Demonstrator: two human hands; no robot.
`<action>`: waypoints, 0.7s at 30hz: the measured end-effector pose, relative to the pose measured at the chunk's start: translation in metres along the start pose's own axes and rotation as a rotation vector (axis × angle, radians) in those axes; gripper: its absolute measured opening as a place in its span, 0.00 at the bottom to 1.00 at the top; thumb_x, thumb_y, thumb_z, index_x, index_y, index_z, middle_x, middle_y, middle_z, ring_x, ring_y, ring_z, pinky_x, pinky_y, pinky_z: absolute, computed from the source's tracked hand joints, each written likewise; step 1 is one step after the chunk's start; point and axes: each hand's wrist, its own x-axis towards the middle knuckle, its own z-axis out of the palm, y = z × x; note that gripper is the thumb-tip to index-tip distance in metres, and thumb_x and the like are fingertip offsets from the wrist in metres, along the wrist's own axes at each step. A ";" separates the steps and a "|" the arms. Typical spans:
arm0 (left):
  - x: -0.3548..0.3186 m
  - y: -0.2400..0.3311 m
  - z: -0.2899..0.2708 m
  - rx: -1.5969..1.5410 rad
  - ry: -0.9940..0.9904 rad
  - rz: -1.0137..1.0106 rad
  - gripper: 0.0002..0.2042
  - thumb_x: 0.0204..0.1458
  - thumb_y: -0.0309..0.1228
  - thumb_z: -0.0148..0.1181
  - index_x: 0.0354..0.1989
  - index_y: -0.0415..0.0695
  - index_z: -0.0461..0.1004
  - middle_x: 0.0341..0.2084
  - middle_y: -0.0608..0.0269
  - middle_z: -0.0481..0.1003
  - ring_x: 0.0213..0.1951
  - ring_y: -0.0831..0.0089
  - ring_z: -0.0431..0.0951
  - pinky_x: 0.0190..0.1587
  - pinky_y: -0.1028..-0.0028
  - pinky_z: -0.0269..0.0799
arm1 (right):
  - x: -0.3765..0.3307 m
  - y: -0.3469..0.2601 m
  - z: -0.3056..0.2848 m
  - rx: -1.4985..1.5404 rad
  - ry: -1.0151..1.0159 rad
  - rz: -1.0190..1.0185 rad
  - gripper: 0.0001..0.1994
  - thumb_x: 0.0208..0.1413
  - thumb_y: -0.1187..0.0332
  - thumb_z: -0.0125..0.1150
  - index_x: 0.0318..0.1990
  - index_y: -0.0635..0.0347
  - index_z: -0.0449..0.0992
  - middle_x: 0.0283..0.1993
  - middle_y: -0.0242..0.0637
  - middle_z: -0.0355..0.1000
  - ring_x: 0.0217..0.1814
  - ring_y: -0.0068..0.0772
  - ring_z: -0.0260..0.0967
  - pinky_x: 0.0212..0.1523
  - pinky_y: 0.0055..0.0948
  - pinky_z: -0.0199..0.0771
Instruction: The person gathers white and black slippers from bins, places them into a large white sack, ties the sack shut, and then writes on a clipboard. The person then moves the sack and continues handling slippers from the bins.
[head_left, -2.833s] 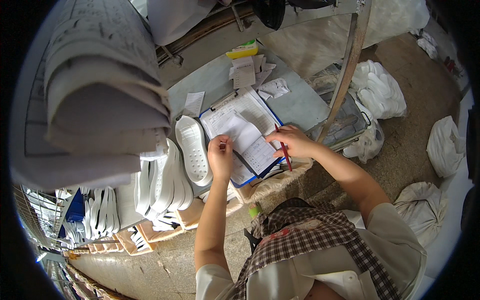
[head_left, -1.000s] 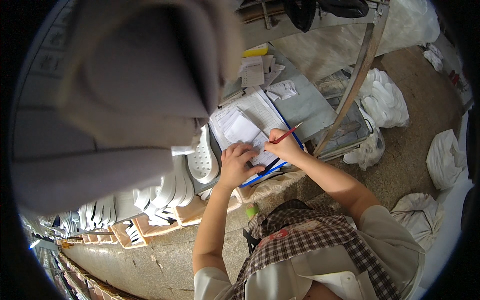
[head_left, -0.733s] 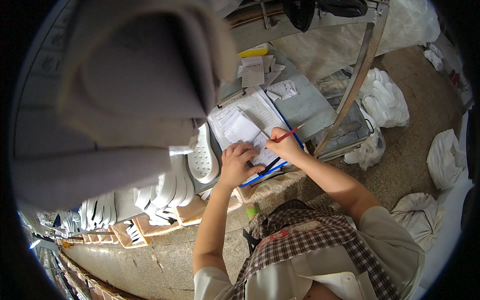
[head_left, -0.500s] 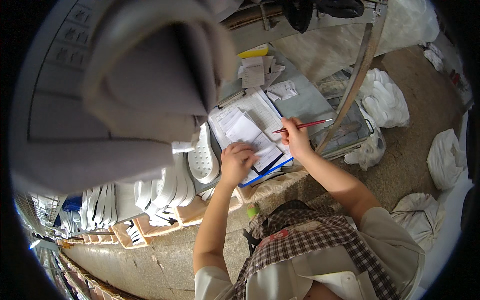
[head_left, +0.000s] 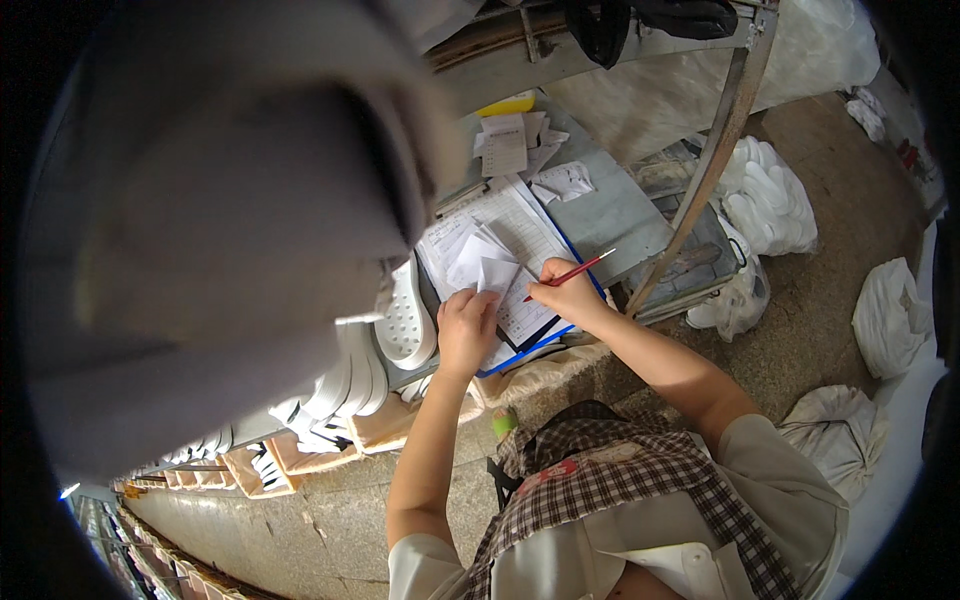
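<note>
My right hand (head_left: 567, 291) is closed around a red pen (head_left: 585, 272), its writing end low over a small printed pad (head_left: 522, 312). My left hand (head_left: 466, 331) pinches the edge of some white paper slips (head_left: 497, 272) folded back beside that pad. Beneath them lies a larger ruled sheet (head_left: 522, 222) on a blue-edged clipboard (head_left: 545, 344). The clipboard rests on a grey metal table (head_left: 606, 207).
A large blurred grey shape (head_left: 230, 220) covers the upper left. White perforated clogs (head_left: 403, 318) stand left of the clipboard. Loose papers (head_left: 503, 146) lie at the back. A rusty metal post (head_left: 705, 180) rises at the right, with bagged white items (head_left: 768, 198) beyond it.
My right hand has moved left and down, bringing the pen onto the pad. My left hand has shifted slightly left, and the slips are lifted and folded back.
</note>
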 end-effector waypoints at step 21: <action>-0.004 0.004 -0.001 0.115 -0.064 0.048 0.10 0.37 0.33 0.66 0.30 0.48 0.78 0.28 0.59 0.71 0.38 0.57 0.70 0.43 0.61 0.63 | 0.000 0.006 0.003 -0.088 0.081 -0.054 0.12 0.41 0.67 0.63 0.21 0.62 0.65 0.17 0.39 0.64 0.20 0.30 0.63 0.22 0.32 0.62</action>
